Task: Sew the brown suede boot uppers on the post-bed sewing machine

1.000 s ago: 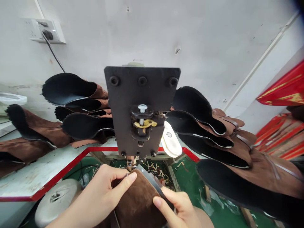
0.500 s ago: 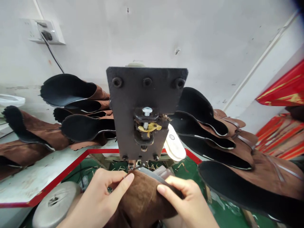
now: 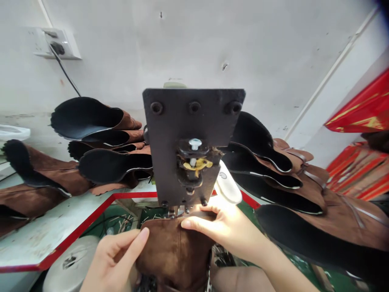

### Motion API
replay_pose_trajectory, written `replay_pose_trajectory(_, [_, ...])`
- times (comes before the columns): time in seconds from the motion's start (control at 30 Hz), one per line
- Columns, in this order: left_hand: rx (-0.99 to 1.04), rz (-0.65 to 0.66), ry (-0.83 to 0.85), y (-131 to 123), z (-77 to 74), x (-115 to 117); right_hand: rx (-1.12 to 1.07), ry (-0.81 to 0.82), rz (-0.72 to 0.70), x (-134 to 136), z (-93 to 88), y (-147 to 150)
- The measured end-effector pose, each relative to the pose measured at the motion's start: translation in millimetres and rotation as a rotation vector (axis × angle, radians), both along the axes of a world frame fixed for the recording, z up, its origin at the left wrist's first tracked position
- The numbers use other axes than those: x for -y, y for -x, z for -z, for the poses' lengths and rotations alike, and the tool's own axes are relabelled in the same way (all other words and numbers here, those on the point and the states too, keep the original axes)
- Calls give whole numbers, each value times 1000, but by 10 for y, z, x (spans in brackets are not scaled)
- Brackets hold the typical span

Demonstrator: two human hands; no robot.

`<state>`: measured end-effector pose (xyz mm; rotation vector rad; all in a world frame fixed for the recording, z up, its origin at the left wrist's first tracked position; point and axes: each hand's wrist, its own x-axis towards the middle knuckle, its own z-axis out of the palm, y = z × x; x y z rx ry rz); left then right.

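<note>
A brown suede boot shaft [image 3: 170, 247] hangs below a black machine head [image 3: 194, 121], its upper edge right under the working parts [image 3: 179, 211]. My left hand [image 3: 118, 255] pinches the left end of that edge between thumb and index finger. Close to the machine's foot, my right hand [image 3: 225, 227] grips the edge farther right, thumb on the near face and fingers behind. The lower part of the boot runs out of view at the bottom. A white lamp [image 3: 229, 188] beside the head throws bright light on my right hand.
Brown boots with black linings [image 3: 100, 164] lie piled on the left of the red-edged table [image 3: 45, 235]. More boots [image 3: 291, 194] are stacked at right. A grey round machine part [image 3: 71, 263] sits lower left. Behind stands a white wall with a socket [image 3: 57, 44].
The boot shaft has turned, so its edge now lies more level across the view. My right hand has moved left and up toward the machine foot; my left hand has shifted left and down.
</note>
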<state>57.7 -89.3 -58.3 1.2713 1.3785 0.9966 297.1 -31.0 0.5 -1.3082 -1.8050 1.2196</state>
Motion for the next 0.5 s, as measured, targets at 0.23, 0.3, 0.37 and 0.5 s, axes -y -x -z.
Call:
replay_pose_trajectory(0.23, [70, 256, -7, 177, -200, -258, -137, 39, -104, -25, -110, 197])
replay_pose_trajectory(0.3, [-109, 379, -53, 91, -365, -392, -123, 34, -116, -34, -150, 224])
replay_pose_trajectory(0.37, [-260, 406, -72, -14, -487, -493, -106, 15, -132, -55, -173, 202])
replay_pose_trajectory(0.5, [-208, 409, -24, -152, -513, -532, 107, -123, -121, -141, -195, -80])
